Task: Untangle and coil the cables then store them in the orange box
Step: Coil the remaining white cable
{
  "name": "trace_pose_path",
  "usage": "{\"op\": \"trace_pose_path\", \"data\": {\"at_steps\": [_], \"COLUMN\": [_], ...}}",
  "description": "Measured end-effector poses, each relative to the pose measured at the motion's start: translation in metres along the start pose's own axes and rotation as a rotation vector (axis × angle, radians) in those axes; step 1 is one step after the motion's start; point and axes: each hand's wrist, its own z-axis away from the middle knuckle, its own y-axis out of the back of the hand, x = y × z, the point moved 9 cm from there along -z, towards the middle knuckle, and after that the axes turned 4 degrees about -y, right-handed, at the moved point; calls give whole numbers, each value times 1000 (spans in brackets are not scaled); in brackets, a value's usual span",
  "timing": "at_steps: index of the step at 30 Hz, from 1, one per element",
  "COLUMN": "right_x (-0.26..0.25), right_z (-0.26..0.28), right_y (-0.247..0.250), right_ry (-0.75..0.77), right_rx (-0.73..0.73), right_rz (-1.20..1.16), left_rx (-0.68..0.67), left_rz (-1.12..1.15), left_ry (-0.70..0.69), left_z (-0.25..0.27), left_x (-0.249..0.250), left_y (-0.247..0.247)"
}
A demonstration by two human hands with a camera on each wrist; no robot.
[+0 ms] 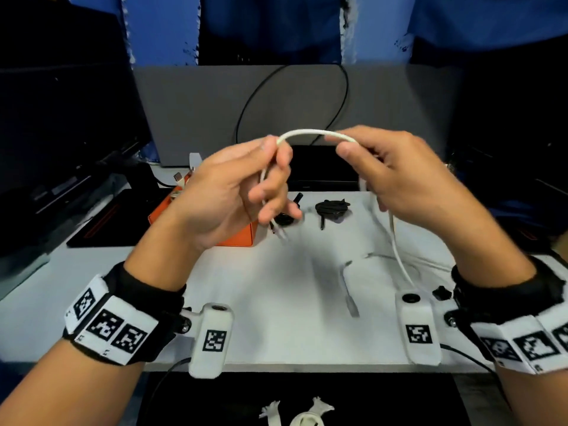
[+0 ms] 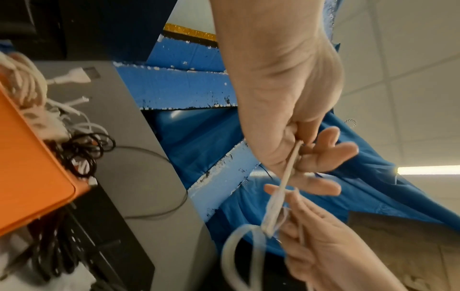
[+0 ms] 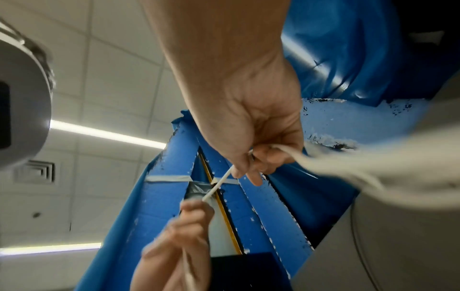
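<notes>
Behind raised hands, orange box point(image 1: 236, 233), black coils point(image 1: 332, 208)

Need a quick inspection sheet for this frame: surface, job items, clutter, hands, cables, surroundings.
Surface: white tabletop, black mat at its left.
Job's things: orange rectangular box at left, partly hidden by the left hand; coiled white and black cables already inside it.
Clutter: nothing seen.
Hands: left hand and right hand both raised above the table, each pinching the white cable.
Cables: white cable arcs between the hands, its tail hanging to the table; two black cable bundles lie behind.
Surroundings: grey partition, dark monitor at left, blue sheeting behind.
</notes>
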Motion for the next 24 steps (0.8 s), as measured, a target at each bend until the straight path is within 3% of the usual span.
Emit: {"op": "trace_pose_path", "data": {"at_steps": [3, 7, 12, 15, 20, 24], "right_x": [5, 1, -15, -28, -43, -41], "right_z": [2, 10, 31, 43, 56, 43], "right_y": [-30, -56, -91, -111, -115, -89], "right_ry": [-84, -106, -117, -99, -98, -60], "right_rx": [-135, -289, -512, -634, -756, -636], "right_rz": [59, 57, -86, -252, -444, -404], "left_rx": [-16, 12, 261, 336, 332, 324], "left_rz": [158, 182, 135, -105, -647, -1210], "left_ry": [-86, -148, -206, -235, -338, -418], "left_z": [-1, 0, -3, -1, 7, 11], "left_x": [8, 12, 10, 15, 25, 29], "left_y": [-5, -4, 5, 6, 2, 3]}}
